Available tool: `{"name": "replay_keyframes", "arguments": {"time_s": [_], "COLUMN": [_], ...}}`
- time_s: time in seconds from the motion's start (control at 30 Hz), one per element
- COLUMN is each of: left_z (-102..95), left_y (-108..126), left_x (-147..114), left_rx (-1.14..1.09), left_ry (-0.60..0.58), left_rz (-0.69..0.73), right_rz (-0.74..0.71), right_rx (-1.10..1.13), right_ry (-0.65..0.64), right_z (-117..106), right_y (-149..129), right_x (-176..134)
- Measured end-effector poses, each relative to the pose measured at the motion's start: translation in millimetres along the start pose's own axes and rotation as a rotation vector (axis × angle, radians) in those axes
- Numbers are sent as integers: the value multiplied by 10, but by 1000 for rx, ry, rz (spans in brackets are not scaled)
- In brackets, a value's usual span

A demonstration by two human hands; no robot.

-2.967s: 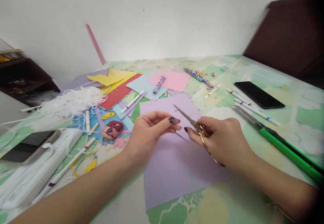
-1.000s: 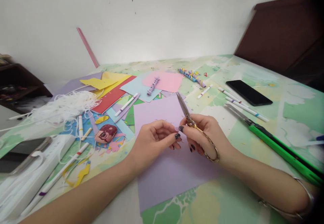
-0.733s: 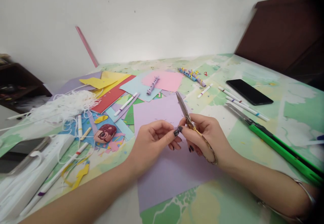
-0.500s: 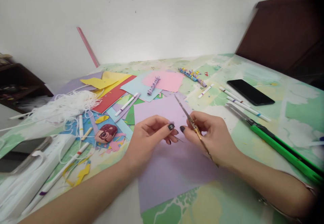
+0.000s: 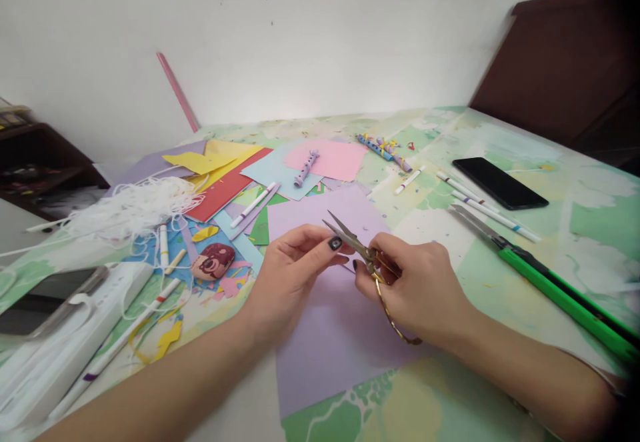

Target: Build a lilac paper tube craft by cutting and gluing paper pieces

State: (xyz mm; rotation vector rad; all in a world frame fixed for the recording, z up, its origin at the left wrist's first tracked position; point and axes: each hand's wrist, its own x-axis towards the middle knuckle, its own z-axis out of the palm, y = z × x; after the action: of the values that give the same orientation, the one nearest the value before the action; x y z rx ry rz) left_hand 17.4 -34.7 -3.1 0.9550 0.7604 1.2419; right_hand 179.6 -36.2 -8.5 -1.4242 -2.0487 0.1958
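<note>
My right hand (image 5: 420, 282) grips scissors (image 5: 371, 255) with gold handles. Their blades are slightly apart and point up and left, across the fingertips of my left hand (image 5: 300, 269). My left thumb and fingers are pinched together on a small piece of purple paper, mostly hidden behind the fingers and blades. Both hands are above a large purple paper sheet (image 5: 325, 355) on the table. Beyond it, a rolled purple paper tube (image 5: 307, 167) with dark spots lies on pink paper (image 5: 345, 155) and light blue paper (image 5: 273, 169).
To the right are a green utility knife (image 5: 560, 292), a black phone (image 5: 500, 182) and several white markers (image 5: 493, 212). Blue and purple tubes (image 5: 383, 150) lie at the back. On the left are tangled white string (image 5: 130, 212), a brown bear-face case (image 5: 214, 262), a power strip (image 5: 85, 335) and another phone (image 5: 45, 302).
My right hand has turned the scissors; their blades have swung left and down to my left fingertips and are now spread apart. My left hand keeps its pinch. The view shifted slightly.
</note>
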Motion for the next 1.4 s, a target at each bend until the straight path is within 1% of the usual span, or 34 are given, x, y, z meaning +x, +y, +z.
{"name": "replay_keyframes", "arguments": {"time_s": [0.13, 0.4, 0.6, 0.83, 1.1, 1.4], "left_z": [8, 8, 5, 12, 18, 16], "left_y": [-1, -4, -9, 2, -7, 0], "left_x": [-1, -1, -3, -2, -4, -1], "left_rx": [10, 29, 20, 29, 21, 16], "left_ry": [16, 6, 9, 17, 53, 78], "left_rz": [2, 8, 11, 4, 19, 25], "right_rz": [2, -53, -68, -57, -50, -53], "right_rx": [-6, -27, -41, -42, -48, -52], "right_ry": [-11, 34, 71, 73, 75, 54], "right_z": [-2, 11, 27, 18, 1, -10], "right_y": [2, 2, 3, 5, 2, 8], "right_x": [4, -3, 4, 6, 5, 16]}}
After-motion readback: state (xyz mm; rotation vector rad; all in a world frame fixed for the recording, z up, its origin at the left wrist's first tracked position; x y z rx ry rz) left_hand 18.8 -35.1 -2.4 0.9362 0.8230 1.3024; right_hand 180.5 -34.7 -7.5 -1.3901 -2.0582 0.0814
